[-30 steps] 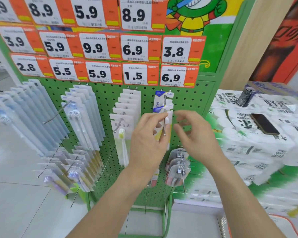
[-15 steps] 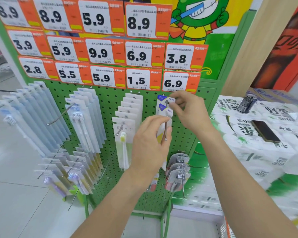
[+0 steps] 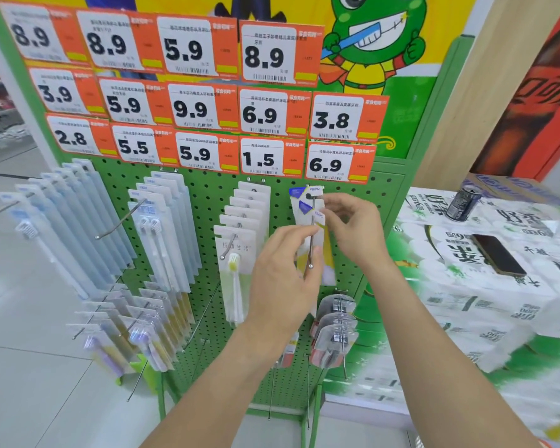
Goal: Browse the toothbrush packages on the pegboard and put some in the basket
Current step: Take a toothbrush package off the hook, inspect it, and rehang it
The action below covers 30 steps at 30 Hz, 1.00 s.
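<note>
On the pegboard (image 3: 207,202): toothbrush packages (image 3: 307,218) hang on a hook.
Left hand (image 3: 282,286): fingers are curled around the front package's lower part.
Right hand (image 3: 353,227): raised since a second ago; the package top is pinched.
Meaning: unhooking is probably underway.
Basket: not seen.

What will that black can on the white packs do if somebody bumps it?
The black can would probably tip, since it stands tilted on the soft-looking white packs. Being round, it would likely roll once down. Whether it is full or empty, heavy or light, cannot be told from here.
</note>
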Available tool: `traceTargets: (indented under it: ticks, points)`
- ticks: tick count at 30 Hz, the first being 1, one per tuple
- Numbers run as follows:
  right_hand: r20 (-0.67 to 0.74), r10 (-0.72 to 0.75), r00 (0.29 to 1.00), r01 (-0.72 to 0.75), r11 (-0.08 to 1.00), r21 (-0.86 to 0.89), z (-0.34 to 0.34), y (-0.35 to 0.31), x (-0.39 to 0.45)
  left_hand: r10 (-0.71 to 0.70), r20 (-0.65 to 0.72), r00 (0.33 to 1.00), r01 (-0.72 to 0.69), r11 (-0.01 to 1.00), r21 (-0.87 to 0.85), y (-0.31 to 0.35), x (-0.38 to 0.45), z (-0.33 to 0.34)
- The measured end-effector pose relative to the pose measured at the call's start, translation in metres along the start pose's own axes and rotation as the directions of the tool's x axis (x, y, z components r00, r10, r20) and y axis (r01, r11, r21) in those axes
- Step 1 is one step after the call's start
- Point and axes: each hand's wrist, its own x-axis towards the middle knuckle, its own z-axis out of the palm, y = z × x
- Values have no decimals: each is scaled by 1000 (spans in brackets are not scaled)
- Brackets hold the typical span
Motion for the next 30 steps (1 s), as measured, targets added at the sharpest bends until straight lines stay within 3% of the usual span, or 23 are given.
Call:
traceTargets:
  ticks: [6,13,17,24,27,30]
  points:
    - [26,-72,997,75,987,-143,-5,-3,-1,-14,6,1000,14,1000,-6,-1,-2,0]
    - [83,-202,976,218,882,-417,-6,-11,3,-33,15,999,33,999,-11,4,-6,-2]
    - [19,-138,990,136,922,-364,-8,-12,-1,-35,16,999,35,999,-19,7,-8,-5]
    - [59,-113,992,127,915,-384,-8,-5,-6,-82,-14,997,82,997,-14,7,-14,-9]
    - [8,-79,997,75,912,-402,-13,6,-12,-177,-36,984,174,982,-70,9,-22,-13]
    - [-104,-22,994,-19,925,-378,-28,18,-37,-348,12,937,340,906,-251,11,-40,-17]
